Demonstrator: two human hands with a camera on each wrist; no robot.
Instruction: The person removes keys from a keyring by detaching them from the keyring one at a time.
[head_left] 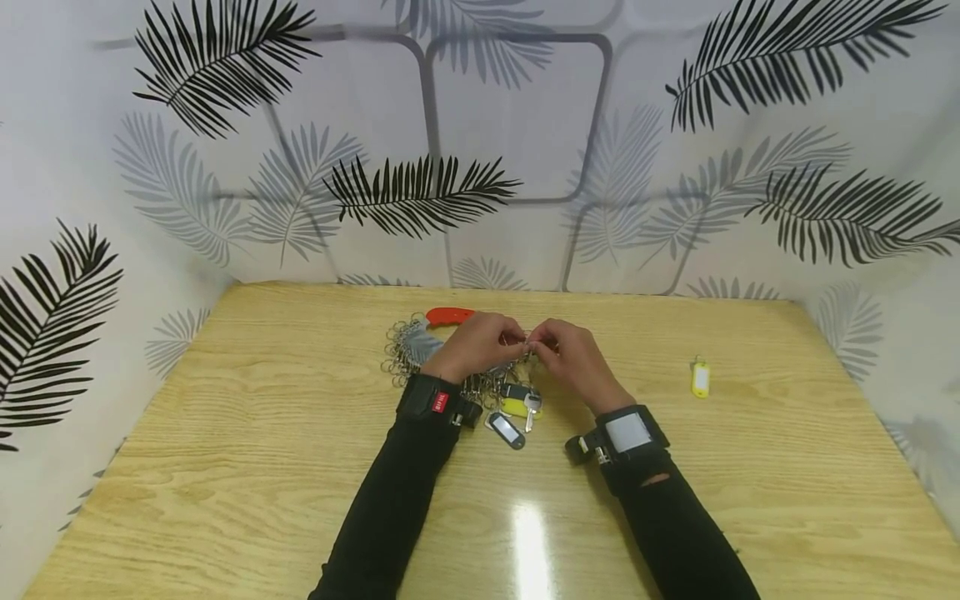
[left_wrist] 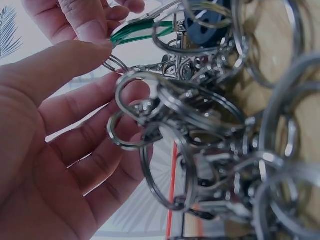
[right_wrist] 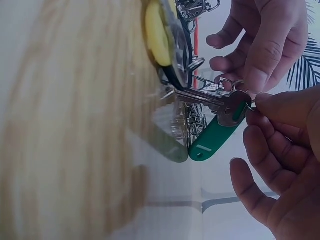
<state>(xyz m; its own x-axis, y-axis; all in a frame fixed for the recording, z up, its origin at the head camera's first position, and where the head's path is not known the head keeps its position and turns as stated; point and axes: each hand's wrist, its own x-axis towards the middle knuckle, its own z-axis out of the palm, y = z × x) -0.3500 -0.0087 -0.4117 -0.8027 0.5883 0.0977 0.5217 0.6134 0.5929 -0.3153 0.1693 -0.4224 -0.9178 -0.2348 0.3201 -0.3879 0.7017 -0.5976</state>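
Observation:
My left hand (head_left: 480, 343) pinches a metal split ring (left_wrist: 116, 65) between thumb and index finger, its other fingers spread loosely beneath. Fingertip to fingertip with it, my right hand (head_left: 573, 354) pinches the small ring of a green key tag (right_wrist: 215, 137). A silver key (right_wrist: 232, 111) hangs on that same ring, lying across the tag. The split ring belongs to a dense row of key rings with metal clasps (head_left: 397, 354), spread under and around the left hand. The head view hides the green tag behind the hands.
Below the hands lie a dark key tag (head_left: 507, 430), a yellow tag (head_left: 516, 407) and a loose-hanging key (head_left: 532, 407). A red curved strip (head_left: 450, 316) shows behind the left hand. Another yellow tag (head_left: 701, 379) lies alone to the right on the wooden table (head_left: 262, 467).

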